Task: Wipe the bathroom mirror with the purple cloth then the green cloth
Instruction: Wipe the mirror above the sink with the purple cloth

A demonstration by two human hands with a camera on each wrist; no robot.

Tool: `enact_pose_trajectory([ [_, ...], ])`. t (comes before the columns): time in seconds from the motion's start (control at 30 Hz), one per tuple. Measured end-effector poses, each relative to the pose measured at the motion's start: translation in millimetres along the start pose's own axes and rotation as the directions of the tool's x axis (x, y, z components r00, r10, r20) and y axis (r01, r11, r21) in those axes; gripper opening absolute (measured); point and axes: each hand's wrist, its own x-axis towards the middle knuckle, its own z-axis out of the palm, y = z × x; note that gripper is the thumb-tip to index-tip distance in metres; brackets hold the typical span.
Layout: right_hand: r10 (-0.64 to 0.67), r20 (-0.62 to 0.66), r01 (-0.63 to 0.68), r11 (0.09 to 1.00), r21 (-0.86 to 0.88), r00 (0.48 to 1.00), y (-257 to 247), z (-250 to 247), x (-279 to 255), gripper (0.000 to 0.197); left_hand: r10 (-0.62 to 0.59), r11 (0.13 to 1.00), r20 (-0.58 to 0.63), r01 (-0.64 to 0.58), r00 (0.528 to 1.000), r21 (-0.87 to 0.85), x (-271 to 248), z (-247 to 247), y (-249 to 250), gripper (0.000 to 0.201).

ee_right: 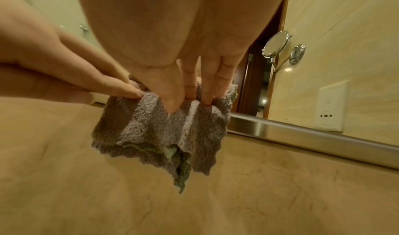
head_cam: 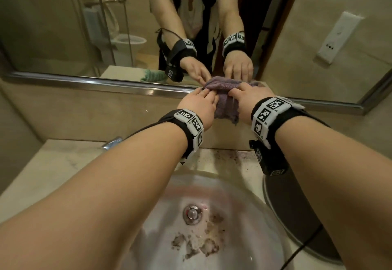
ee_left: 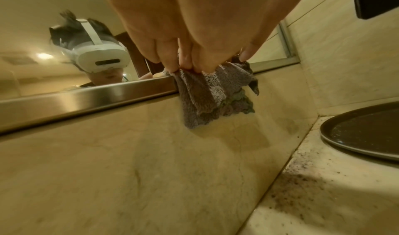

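The purple cloth point(head_cam: 227, 106) hangs bunched in front of the mirror's metal bottom frame point(head_cam: 106, 83), over the tiled strip below it. My left hand point(head_cam: 203, 98) pinches its upper left edge and my right hand point(head_cam: 239, 93) grips its upper right edge. In the left wrist view my fingertips point(ee_left: 185, 66) nip the top of the purple cloth point(ee_left: 211, 92). The right wrist view shows my right thumb and fingers point(ee_right: 190, 99) on the purple cloth point(ee_right: 164, 131), which has a greenish hem. The mirror point(head_cam: 84, 25) reflects both hands and the green cloth point(head_cam: 153, 75) lying on the counter.
Under my arms is the stained sink point(head_cam: 244, 195) with its drain plug point(head_cam: 193, 213). A dark round tray point(head_cam: 297, 206) sits on the counter at the right, a tap point(head_cam: 112, 142) at the left. A wall socket point(head_cam: 337, 36) is on the right wall.
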Motion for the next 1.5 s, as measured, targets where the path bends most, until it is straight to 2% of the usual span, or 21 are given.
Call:
enact_pose_trajectory([
  [0.2,0.005,-0.010,-0.005,1.000,0.018,1.000,-38,-12,7,0.059,-0.008,1.000,-0.002,0.008,1.000,0.004,-19,10,-34,0.057],
  [0.4,-0.010,-0.040,0.012,0.998,0.055,0.999,-56,-17,9,0.055,-0.005,1.000,-0.004,0.005,1.000,0.017,-28,16,-52,0.056],
  [0.7,-0.095,-0.112,0.113,0.980,0.165,0.989,-52,-3,5,0.064,-0.051,0.998,0.033,0.050,0.998,0.044,-33,18,-53,0.057],
  [1.03,-0.201,-0.153,0.224,0.962,0.156,0.968,-71,-12,11,0.067,-0.106,0.993,0.080,0.102,0.991,0.057,-50,17,-75,0.055],
  [1.27,-0.217,-0.150,0.238,0.962,0.137,0.965,-117,-32,20,0.071,-0.126,0.992,0.118,0.121,0.985,0.045,-70,31,-119,0.057],
  [1.5,-0.264,-0.155,0.281,0.954,0.100,0.952,-201,-66,39,0.068,-0.148,0.987,0.105,0.139,0.983,0.086,-117,62,-195,0.055],
])
